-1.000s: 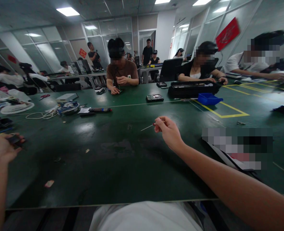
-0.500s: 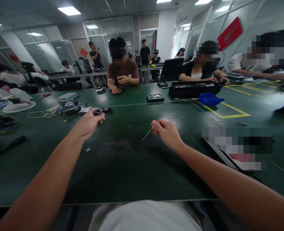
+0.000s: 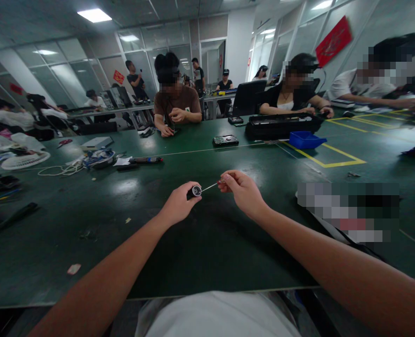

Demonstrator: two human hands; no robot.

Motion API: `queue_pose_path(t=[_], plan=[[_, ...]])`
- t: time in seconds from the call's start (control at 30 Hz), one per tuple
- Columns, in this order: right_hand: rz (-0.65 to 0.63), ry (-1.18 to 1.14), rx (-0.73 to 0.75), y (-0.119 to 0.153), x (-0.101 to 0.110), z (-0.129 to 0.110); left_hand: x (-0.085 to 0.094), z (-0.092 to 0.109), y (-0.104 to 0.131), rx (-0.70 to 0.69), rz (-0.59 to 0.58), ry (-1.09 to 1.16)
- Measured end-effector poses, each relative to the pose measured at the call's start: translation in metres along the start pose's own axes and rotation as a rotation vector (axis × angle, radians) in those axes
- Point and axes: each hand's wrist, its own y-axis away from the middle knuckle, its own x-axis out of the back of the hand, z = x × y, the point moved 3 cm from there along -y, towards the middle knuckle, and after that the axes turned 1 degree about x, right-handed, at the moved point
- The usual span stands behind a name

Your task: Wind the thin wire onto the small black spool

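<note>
My left hand (image 3: pixel 177 204) is closed around a small black cylinder (image 3: pixel 195 191) whose round, silver-rimmed open end faces right and toward me. My right hand (image 3: pixel 241 189) pinches the reddish handle of a thin screwdriver (image 3: pixel 210 187). Its metal shaft points left, and the tip is at the cylinder's open end; whether it goes inside I cannot tell. Both hands are held above the green table (image 3: pixel 193 252), close together in the middle of the view.
Left of my hands lie a dark pen-like tool (image 3: pixel 146 160), a bundle of cables (image 3: pixel 98 158) and a white grille (image 3: pixel 25 160). Ahead are a hard drive (image 3: pixel 226 140), a long black device (image 3: pixel 283 125) and a blue tray (image 3: pixel 306 139). Co-workers sit across the table.
My left hand has come right and toward me with the cylinder, next to the screwdriver. The screwdriver's shaft has swung up from slanting downward to nearly level.
</note>
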Motion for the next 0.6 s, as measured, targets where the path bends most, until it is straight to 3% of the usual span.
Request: queue_pose_path(t=[0.27, 0.5, 0.6], plan=[[0.070, 0.090, 0.056, 0.004, -0.002, -0.002, 0.002, -0.001, 0.000, -0.038, -0.033, -0.025], [0.110, -0.050, -0.061, -0.001, 0.001, 0.011, 0.001, 0.000, 0.001, -0.041, -0.078, -0.034], [0.082, 0.008, -0.031, -0.002, 0.001, 0.008, 0.001, 0.000, 0.001, -0.036, -0.076, -0.046]])
